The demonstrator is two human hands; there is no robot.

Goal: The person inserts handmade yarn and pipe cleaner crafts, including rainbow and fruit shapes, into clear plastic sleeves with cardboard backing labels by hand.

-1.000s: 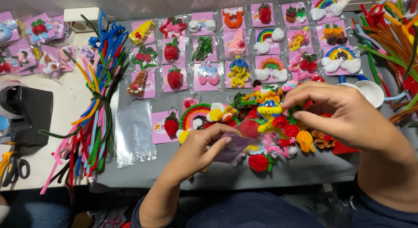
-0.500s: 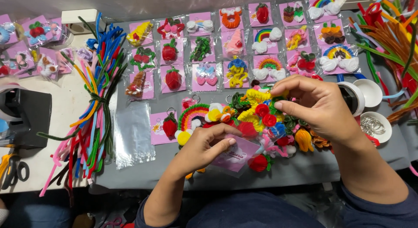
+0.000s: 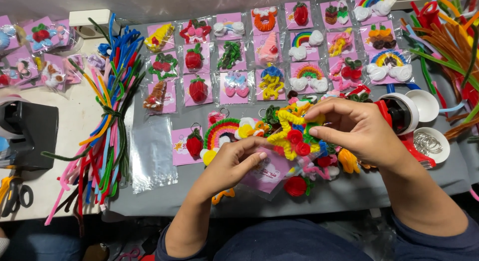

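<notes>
A person's right hand (image 3: 357,129) pinches a yellow star charm (image 3: 285,136) with red beads, thumb and fingertips closed on its upper right side, above a heap of bright pipe-cleaner charms (image 3: 319,159) on the grey mat (image 3: 164,196). The left hand (image 3: 229,164) holds a pink backing card in a clear sleeve (image 3: 272,174), thumb on top and fingers curled beneath, just below and left of the star. The star lies between the two hands, touching the card's upper edge; its arms spread roughly level, and the card's long side runs slantwise toward the lower right. The right hand is the one on the star. Rows of bagged charms (image 3: 269,51) lie beyond, a bundle of pipe cleaners (image 3: 107,121) well to the left.
</notes>
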